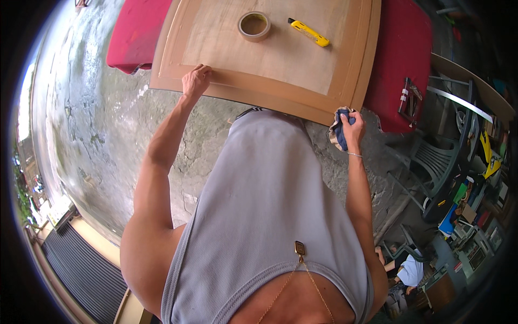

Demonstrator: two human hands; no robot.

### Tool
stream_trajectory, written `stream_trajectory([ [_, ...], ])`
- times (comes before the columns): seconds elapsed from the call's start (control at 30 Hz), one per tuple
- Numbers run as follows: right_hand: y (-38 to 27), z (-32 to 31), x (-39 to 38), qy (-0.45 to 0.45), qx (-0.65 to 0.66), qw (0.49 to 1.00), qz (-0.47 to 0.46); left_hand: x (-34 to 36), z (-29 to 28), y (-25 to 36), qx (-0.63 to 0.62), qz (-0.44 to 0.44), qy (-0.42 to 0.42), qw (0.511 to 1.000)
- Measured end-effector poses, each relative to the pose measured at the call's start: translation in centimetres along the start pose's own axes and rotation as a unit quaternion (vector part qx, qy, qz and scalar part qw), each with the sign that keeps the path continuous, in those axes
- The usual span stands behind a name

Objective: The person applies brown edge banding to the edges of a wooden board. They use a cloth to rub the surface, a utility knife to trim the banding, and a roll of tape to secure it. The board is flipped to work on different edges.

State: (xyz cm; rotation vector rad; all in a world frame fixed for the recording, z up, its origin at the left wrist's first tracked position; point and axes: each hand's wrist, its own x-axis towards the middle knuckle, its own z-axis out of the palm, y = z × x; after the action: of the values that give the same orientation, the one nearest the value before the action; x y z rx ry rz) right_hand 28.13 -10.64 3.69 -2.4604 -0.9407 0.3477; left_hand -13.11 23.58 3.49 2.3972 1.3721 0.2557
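A wooden panel (216, 48), bordered with strips of brown tape (259, 89), lies in front of me. My left hand (196, 81) rests on the tape strip near the panel's front left part. Its fingers are curled together, and what they pinch, if anything, is hidden. At the front right corner my right hand (353, 129) grips a crumpled dark blue and tan cloth (340, 128) against the edge. Farther back on the panel stand a roll of brown tape (254, 27) and, to its right, a yellow utility knife (308, 32); neither hand touches them.
Red-covered supports (137, 35) show on both sides of the panel. Some tools (410, 102) lie on the right one. A dark plastic chair (434, 162) and cluttered shelves (475, 232) stand at right. Another person (410, 270) is at lower right. The concrete floor (97, 151) is cracked.
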Motion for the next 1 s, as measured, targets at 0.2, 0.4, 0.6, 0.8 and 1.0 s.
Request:
stream_trajectory([
  [0.2,1.1,0.6,0.3,0.013,0.016,0.999,-0.034,-0.8,2.8,5.6,-0.005,0.020,0.008,1.000],
  [0.4,1.0,0.5,0.3,0.014,0.024,0.999,-0.045,-1.5,5.2,11.4,-0.013,0.033,0.010,0.999],
  [0.6,1.3,0.7,0.5,0.030,0.041,0.995,-0.081,-2.4,8.0,17.5,-0.014,0.037,-0.001,0.999],
  [0.8,1.4,0.6,0.6,0.021,0.054,0.995,-0.076,-3.0,10.2,23.1,-0.035,0.050,-0.023,0.998],
  [1.0,1.5,0.4,0.8,0.020,0.058,0.994,-0.096,-3.5,13.0,28.1,-0.050,0.066,-0.031,0.996],
])
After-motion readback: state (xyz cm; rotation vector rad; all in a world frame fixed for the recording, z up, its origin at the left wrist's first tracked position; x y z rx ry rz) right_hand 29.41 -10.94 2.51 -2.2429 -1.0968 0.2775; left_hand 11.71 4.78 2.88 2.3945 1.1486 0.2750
